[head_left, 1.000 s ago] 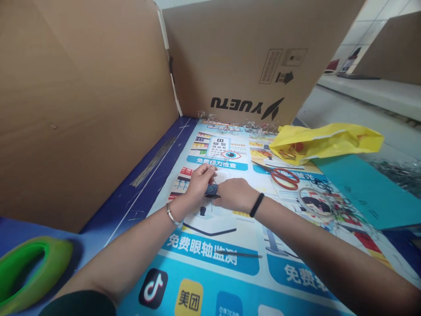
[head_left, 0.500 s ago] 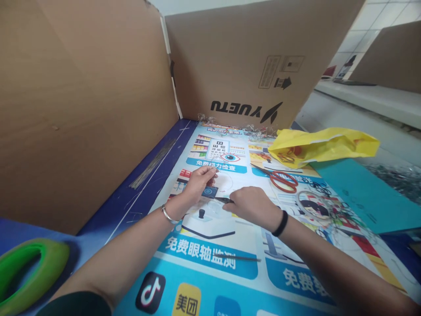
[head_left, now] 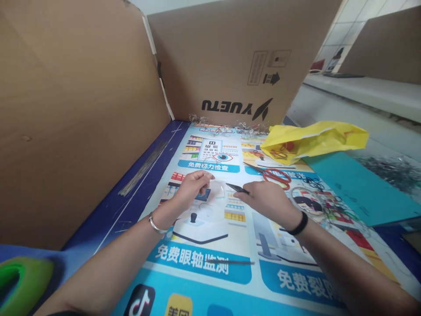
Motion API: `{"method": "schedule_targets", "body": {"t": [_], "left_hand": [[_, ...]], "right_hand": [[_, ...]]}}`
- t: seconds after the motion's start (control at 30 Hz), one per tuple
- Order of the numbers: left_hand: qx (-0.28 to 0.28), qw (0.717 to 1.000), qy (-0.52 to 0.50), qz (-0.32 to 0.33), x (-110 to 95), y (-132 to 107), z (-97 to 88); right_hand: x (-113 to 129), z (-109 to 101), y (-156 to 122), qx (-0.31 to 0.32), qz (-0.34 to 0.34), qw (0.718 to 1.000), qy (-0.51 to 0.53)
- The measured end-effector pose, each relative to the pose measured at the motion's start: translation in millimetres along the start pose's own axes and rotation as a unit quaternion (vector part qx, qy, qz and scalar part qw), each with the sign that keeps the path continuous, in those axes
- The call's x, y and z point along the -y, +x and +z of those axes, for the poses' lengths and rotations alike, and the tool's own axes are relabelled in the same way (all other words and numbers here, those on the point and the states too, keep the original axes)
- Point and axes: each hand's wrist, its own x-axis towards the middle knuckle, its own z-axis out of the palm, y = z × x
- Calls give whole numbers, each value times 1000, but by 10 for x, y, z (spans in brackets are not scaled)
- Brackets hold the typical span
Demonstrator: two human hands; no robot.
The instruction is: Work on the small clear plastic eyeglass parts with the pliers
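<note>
Your left hand (head_left: 190,189) hovers just above the printed blue-and-white poster mat (head_left: 210,281), thumb and forefinger pinched on a thin, clear curved wire loop (head_left: 219,189) that arcs out to the right of your fingertips (it is faint against the print, so its full shape is hard to make out). A silver bangle (head_left: 155,224) sits on that wrist. Your right hand (head_left: 269,199) is closed around a slim dark pointed tool (head_left: 239,188), whose tip points left toward the loop and ends just beside it; whether tip and loop touch, you cannot tell. A black band (head_left: 297,224) circles the right wrist.

Beyond your right hand, red-handled scissors (head_left: 274,175) lie flat on the mat, partly hidden by your knuckles. Behind them rests a crumpled yellow plastic bag (head_left: 312,139). To the right of your right wrist lies a tangle of small dark wire pieces (head_left: 329,204). A thin dark rod (head_left: 230,262) lies on the mat near you, between your forearms. Tall brown cardboard panels (head_left: 230,57) wall in the back and the left, and a bundle of thin metal wires (head_left: 140,169) lies on the blue table edge by the left panel. A green ring-shaped object (head_left: 19,283) shows at the lower left corner.
</note>
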Motion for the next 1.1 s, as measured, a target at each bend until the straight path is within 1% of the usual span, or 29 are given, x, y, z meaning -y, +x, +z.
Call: {"method": "schedule_targets", "body": {"t": [0.1,0.2,0.4,0.53,0.67,0.8,0.87,0.97,1.1], "left_hand": [[69,996,-6,-53,-25,-54,50],[97,991,-11,-88,-35,-83,78],[89,992,8,-92,6,-67,90],[106,990,-4,-97,3,-65,82],[142,983,-59,-105,-23,-73,53],[171,974,-92,-117,-26,-74,22],[184,971,-100,-117,-25,-75,15],[189,970,-103,-113,-25,-74,19],[145,980,-91,-102,-5,-58,27]], "right_hand": [[54,47,11,-40,28,998,-26],[104,109,10,-73,29,996,-39],[144,163,-8,-95,6,994,-43],[115,189,17,-82,-5,996,-18],[26,249,82,-71,-43,995,56],[-35,303,131,-68,-86,983,147],[-38,318,139,-63,-96,978,176],[-31,327,139,-62,-88,976,188],[-44,339,143,-91,-48,982,161]]}}
